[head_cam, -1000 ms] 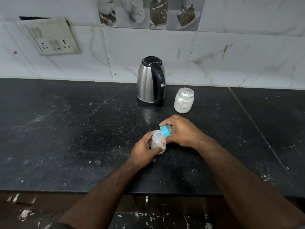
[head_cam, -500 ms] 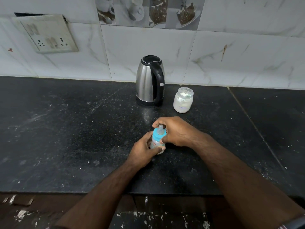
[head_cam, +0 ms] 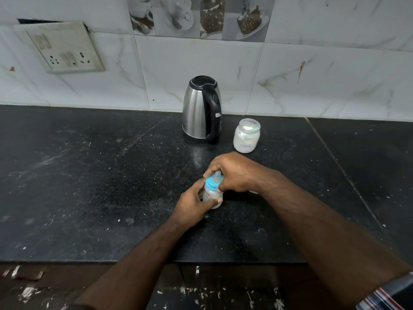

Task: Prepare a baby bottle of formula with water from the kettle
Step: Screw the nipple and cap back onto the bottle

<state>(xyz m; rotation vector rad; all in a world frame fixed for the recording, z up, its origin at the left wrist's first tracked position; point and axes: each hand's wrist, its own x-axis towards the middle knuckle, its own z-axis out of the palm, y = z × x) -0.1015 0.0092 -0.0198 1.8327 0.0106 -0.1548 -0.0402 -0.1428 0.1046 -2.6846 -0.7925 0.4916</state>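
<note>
A small clear baby bottle [head_cam: 212,196] with whitish contents stands on the black counter [head_cam: 89,186] near its middle. My left hand [head_cam: 192,206] wraps around the bottle's body. On top sits a blue ring cap with a clear teat [head_cam: 214,181], and my right hand [head_cam: 234,173] grips that cap from above. A steel kettle [head_cam: 202,110] with a black handle and lid stands behind, by the wall. Right of the kettle is an open glass jar of white formula powder [head_cam: 246,136].
A marble-tiled wall rises behind the counter, with a loose socket plate [head_cam: 62,48] at upper left. The counter's front edge [head_cam: 156,261] runs below my forearms. A small pale object [head_cam: 253,191] peeks out under my right wrist.
The blue teat cap was held tilted beside the bottle's mouth; it now sits upright on the bottle, with my right hand shifted over it. The left hand kept its hold.
</note>
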